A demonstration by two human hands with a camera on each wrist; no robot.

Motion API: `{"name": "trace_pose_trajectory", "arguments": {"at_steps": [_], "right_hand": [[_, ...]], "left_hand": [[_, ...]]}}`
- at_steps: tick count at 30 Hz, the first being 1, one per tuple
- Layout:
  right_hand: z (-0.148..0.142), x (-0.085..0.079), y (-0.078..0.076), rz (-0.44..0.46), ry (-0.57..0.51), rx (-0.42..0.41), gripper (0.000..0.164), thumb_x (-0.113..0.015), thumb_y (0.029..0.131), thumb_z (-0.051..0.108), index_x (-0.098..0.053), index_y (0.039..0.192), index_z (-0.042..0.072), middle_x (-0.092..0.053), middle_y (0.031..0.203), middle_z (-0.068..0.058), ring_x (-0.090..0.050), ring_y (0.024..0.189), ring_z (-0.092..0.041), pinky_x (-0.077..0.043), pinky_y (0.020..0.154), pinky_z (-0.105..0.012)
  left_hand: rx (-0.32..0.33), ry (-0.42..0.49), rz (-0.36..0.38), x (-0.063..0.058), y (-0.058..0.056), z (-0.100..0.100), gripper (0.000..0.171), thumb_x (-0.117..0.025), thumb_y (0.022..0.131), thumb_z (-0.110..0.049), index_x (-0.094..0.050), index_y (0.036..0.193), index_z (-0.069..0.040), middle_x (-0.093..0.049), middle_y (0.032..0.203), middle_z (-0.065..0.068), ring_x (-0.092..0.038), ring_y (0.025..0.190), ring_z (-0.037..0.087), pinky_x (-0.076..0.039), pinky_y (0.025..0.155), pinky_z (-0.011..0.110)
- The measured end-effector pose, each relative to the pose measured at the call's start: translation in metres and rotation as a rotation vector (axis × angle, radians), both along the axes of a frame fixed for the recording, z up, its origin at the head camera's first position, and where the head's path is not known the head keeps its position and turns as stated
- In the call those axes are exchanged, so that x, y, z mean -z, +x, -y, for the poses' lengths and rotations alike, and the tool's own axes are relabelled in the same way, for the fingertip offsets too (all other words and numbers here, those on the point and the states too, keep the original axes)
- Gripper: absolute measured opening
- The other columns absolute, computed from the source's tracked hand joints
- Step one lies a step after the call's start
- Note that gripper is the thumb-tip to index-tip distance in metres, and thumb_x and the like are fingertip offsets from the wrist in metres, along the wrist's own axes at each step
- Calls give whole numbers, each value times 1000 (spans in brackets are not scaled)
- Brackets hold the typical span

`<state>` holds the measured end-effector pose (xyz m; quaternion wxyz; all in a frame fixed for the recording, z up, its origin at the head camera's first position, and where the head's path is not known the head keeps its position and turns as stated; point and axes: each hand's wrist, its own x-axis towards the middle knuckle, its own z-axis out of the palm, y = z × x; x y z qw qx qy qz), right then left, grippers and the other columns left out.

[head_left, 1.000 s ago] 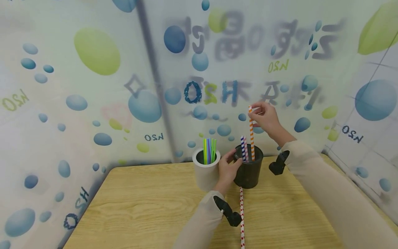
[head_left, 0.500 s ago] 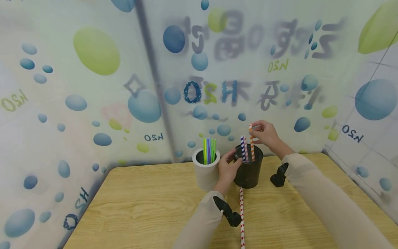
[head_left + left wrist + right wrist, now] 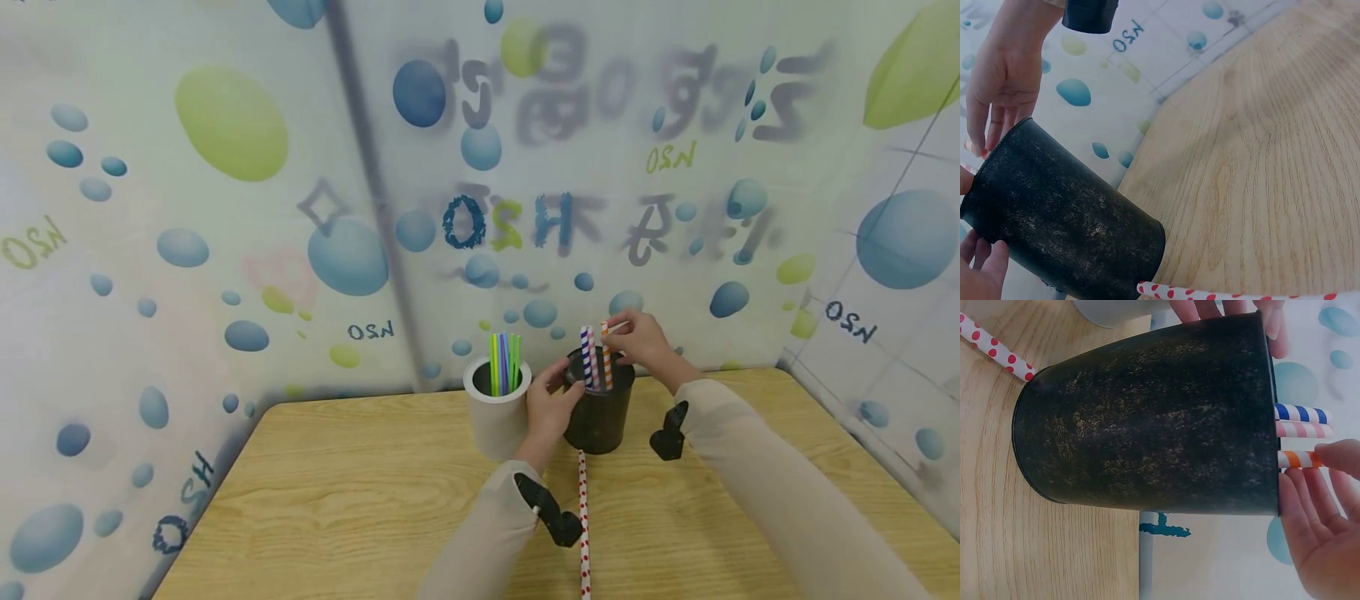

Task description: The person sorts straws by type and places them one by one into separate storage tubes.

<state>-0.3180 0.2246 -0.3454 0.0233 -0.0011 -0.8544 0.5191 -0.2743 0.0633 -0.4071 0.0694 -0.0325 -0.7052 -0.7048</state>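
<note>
My left hand (image 3: 550,406) holds the black cup (image 3: 600,421) by its left side, with a finger over the rim in the right wrist view. Between thumb and fingers, my right hand (image 3: 642,340) pinches the top of an orange-and-white striped paper straw (image 3: 1300,459). That straw stands inside the cup, its lower end hidden by the wall. Beside it in the cup are a blue-and-white striped straw (image 3: 586,354) and a pink-and-white one (image 3: 1304,429). A red-dotted white straw (image 3: 584,525) lies on the table, its far end by the cup's base.
Left of the black cup stands a white cup (image 3: 497,421) holding several green, yellow and blue straws (image 3: 505,364). Both cups are near the back of the wooden table (image 3: 337,492). A patterned curtain-like wall (image 3: 225,275) rises behind it.
My right hand has come down with the orange-striped straw, which now sits deeper in the black cup, level with the other two. The left hand has stayed on the cup.
</note>
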Motion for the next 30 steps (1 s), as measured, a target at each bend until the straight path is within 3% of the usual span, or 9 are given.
{"name": "trace_pose_trajectory", "arguments": {"at_steps": [16, 25, 30], "right_hand": [[7, -5, -1, 70, 53, 11, 39, -60, 87, 12, -48, 118, -7, -56, 110, -27, -60, 86, -31, -54, 69, -41], [4, -8, 3, 82, 25, -21, 39, -59, 86, 10, -49, 120, -7, -55, 111, -28, -59, 92, -36, -54, 72, -43], [-1, -12, 11, 66, 45, -78, 39, -59, 87, 11, -49, 120, -6, -57, 107, -26, -59, 90, -34, -54, 71, -43]], "left_hand": [[0, -7, -18, 2, -1, 0, 38, -68, 80, -8, -62, 117, -8, -58, 117, 8, -54, 108, 27, -44, 92, 42], [12, -11, -11, 0, 0, 1, 38, -67, 81, -9, -61, 119, -8, -58, 118, 8, -53, 109, 27, -42, 94, 45], [5, -14, 19, 0, -1, 0, 37, -68, 82, -10, -62, 118, -10, -58, 118, 5, -52, 109, 26, -43, 93, 42]]}}
